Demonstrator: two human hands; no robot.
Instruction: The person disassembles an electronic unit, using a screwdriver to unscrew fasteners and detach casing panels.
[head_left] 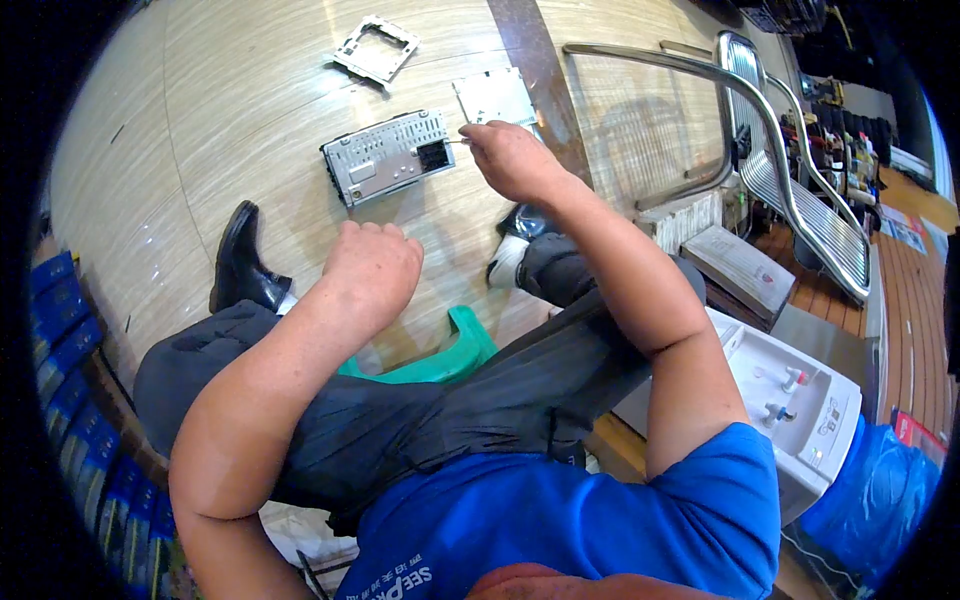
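A metal car-stereo-like unit [375,170] with a perforated casing and a dark square opening lies on the tiled floor. My right hand [512,162] is closed at its right end, pinching a thin rod, of which only a short piece shows near the opening. Below the unit, apart from it, my left hand [375,268] is curled into a fist; its palm side is hidden, so anything inside cannot be made out. A flat metal plate [497,98] lies just beyond my right hand. Farther up is a square open frame [376,50].
A green plastic stool [455,350] shows between my legs. My black shoes [245,262] flank the work spot. At right are a chrome-framed bench [775,165], a cardboard box [738,270] and a white water dispenser [800,400]. Blue boxes [85,420] line the left edge.
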